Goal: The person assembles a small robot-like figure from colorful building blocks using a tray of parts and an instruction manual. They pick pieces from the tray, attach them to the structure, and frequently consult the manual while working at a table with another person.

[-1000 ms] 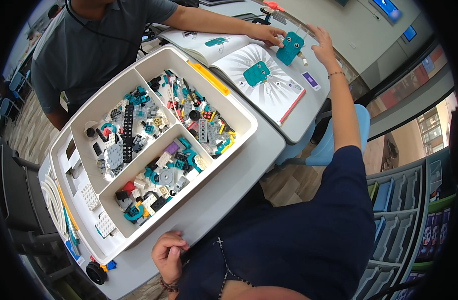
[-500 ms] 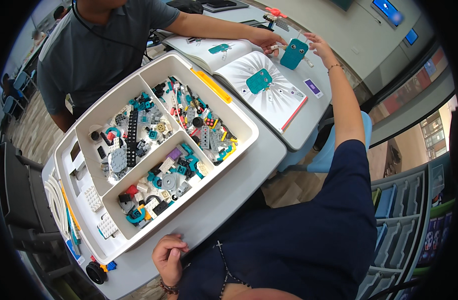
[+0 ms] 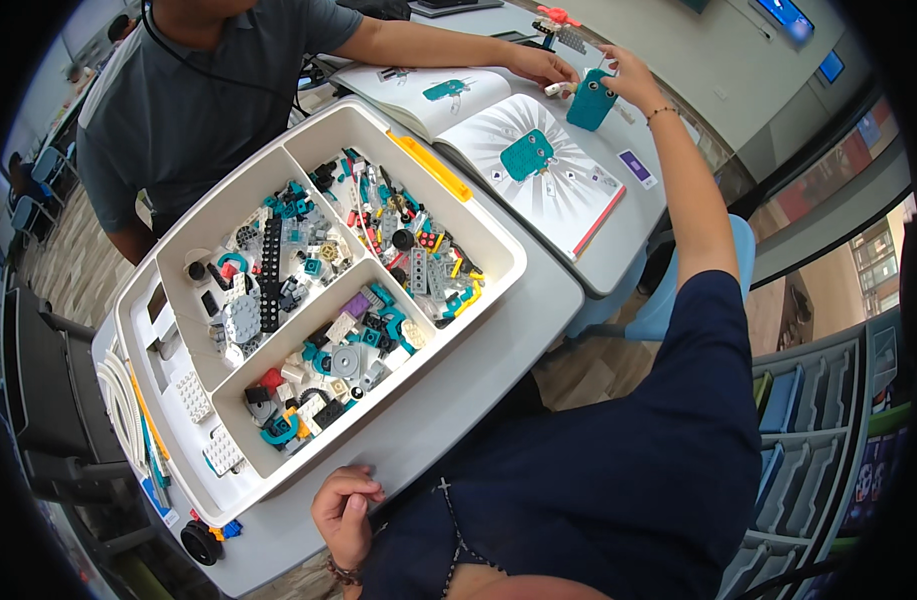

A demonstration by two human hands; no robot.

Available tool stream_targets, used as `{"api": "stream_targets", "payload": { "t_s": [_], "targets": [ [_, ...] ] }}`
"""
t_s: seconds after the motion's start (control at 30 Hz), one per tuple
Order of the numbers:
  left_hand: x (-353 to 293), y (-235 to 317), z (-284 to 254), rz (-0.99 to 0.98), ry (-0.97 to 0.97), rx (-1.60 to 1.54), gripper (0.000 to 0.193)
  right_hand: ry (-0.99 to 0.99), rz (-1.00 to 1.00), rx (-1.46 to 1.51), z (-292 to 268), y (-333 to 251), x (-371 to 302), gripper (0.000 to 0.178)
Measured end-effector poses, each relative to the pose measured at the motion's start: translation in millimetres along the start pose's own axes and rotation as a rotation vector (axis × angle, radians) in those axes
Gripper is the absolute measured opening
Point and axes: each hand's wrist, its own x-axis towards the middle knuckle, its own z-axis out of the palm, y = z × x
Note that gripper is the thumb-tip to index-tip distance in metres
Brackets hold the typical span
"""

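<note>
A teal toy figure built from bricks [image 3: 590, 104], with two round eyes, stands upright at the far right of the table. At its top, my right hand [image 3: 633, 82] has the fingers and thumb closed around its upper edge and thin upright piece; the exact grip is partly hidden. From the left, another person's hand [image 3: 544, 70] reaches to a white piece at the figure's side. My left hand [image 3: 344, 508] rests loosely curled at the near table edge, below the parts tray [image 3: 378, 385], with nothing visible in it.
An open picture booklet [image 3: 578, 215] lies below the figure, beside a purple-and-white card [image 3: 636, 168]. The tray's compartments hold many loose bricks. A black wheel [image 3: 200, 543] sits near its lower left corner. A blue chair [image 3: 693, 290] stands right of the table.
My right hand has moved left and up over the figure's top, its fingers closing there. The figure has turned slightly. My left hand stays curled in nearly the same place.
</note>
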Motion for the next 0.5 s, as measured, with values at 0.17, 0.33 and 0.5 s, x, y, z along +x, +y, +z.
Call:
{"api": "stream_targets", "payload": {
  "t_s": [0.17,0.33,0.5],
  "targets": [
    [-0.3,-0.9,-0.2,0.011,0.002,-0.004,0.020,-0.072,0.022,-0.031,-3.1,-2.1,0.5,0.035],
    [0.3,-1.7,-1.7,0.009,-0.018,-0.016,0.021,0.057,-0.028,-0.193,-2.6,-1.2,-5.9,0.042],
    [-1.0,-5.5,-1.9,0.028,-0.009,-0.030,0.020,0.112,-0.051,-0.208,0.3,-6.9,-5.6,0.054]
  ]
}}
